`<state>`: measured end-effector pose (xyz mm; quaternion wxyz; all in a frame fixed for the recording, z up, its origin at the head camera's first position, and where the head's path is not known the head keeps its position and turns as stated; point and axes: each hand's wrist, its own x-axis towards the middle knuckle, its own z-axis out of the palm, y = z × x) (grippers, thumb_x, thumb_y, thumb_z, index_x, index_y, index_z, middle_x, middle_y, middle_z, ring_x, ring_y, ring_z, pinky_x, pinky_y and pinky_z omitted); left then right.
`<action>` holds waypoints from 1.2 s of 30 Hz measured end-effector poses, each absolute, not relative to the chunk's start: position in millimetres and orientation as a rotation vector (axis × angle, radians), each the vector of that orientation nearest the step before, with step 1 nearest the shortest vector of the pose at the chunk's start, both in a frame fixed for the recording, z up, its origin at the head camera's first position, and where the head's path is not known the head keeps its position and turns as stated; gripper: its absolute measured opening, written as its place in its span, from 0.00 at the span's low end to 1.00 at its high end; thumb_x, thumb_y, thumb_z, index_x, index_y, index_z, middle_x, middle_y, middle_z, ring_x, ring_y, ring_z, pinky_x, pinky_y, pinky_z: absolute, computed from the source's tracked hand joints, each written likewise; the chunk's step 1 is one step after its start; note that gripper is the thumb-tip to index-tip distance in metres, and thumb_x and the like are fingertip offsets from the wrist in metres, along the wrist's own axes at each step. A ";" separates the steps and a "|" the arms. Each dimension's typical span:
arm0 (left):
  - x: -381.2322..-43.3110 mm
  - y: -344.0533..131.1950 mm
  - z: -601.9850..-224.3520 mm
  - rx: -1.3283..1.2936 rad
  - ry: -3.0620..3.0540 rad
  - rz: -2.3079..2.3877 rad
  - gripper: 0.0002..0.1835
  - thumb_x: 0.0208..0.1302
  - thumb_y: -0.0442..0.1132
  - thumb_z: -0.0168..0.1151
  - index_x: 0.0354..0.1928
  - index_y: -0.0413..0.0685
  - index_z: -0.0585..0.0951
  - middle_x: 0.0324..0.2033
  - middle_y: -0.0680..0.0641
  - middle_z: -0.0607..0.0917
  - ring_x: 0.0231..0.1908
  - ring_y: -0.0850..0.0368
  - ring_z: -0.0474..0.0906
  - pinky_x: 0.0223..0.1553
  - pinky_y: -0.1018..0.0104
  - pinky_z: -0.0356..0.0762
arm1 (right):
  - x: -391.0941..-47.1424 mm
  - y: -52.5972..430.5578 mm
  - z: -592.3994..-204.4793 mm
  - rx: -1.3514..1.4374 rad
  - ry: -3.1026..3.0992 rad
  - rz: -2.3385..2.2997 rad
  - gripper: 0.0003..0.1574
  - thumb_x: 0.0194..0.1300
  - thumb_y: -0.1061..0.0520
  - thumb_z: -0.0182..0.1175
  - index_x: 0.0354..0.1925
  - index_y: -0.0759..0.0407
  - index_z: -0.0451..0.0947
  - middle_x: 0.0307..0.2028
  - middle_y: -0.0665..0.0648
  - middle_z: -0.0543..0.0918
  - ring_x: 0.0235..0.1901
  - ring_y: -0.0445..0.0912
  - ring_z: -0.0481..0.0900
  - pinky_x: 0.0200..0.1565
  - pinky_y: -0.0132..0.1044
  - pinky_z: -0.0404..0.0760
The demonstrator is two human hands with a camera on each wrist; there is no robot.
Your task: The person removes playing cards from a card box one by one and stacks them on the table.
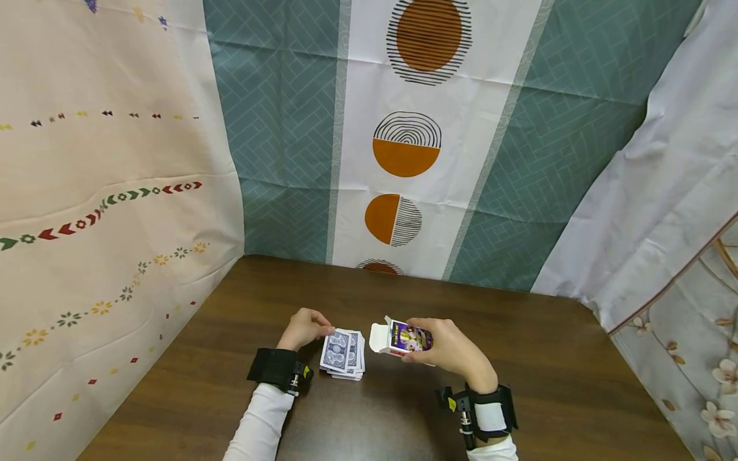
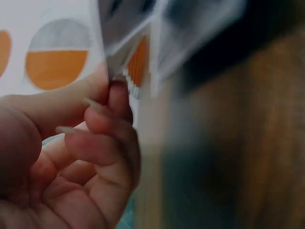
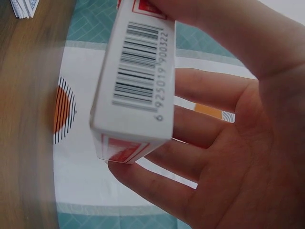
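Observation:
My left hand (image 1: 302, 328) pinches a blue-and-white playing card (image 1: 336, 351) by its upper left corner, between thumb and forefinger. Under and beside that card lies an untidy pile of playing cards (image 1: 357, 362), backs up, on the table. In the left wrist view the pinched card (image 2: 125, 24) is blurred. To the right of the pile, my right hand (image 1: 450, 344) grips a purple-and-white card box (image 1: 410, 338) between thumb and fingers. Its white end flap (image 1: 378, 337) stands open toward the pile. The right wrist view shows the box's barcode side (image 3: 138, 67); its inside is hidden.
The brown wooden table (image 1: 184, 397) reaches back to a teal-and-white patterned cloth (image 1: 288, 128). A cream cloth (image 1: 115, 192) hangs along the left side, and a white curtain (image 1: 651, 211) along the right.

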<state>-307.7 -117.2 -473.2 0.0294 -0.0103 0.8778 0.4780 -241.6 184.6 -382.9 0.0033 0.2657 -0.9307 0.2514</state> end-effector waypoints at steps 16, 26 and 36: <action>-300.9 -96.1 -465.6 -0.039 2.939 1.284 0.08 0.54 0.35 0.72 0.25 0.39 0.82 0.26 0.44 0.82 0.26 0.54 0.73 0.26 0.65 0.68 | -242.5 181.2 -383.9 0.834 -2.932 0.769 0.38 0.49 0.46 0.75 0.54 0.63 0.77 0.45 0.58 0.84 0.36 0.43 0.77 0.41 0.35 0.80; -262.7 -60.8 -407.2 0.652 2.549 1.454 0.10 0.62 0.40 0.64 0.34 0.38 0.86 0.27 0.47 0.82 0.27 0.58 0.71 0.29 0.67 0.69 | -240.9 179.1 -384.1 0.866 -2.929 0.799 0.38 0.49 0.47 0.75 0.54 0.63 0.77 0.43 0.55 0.84 0.35 0.42 0.76 0.39 0.32 0.79; -254.5 -40.3 -411.6 0.535 2.607 1.456 0.12 0.61 0.39 0.66 0.23 0.39 0.82 0.15 0.55 0.73 0.17 0.63 0.64 0.19 0.72 0.58 | -237.0 173.5 -382.0 0.941 -2.851 0.752 0.38 0.50 0.45 0.74 0.55 0.62 0.78 0.45 0.55 0.85 0.36 0.41 0.77 0.40 0.35 0.80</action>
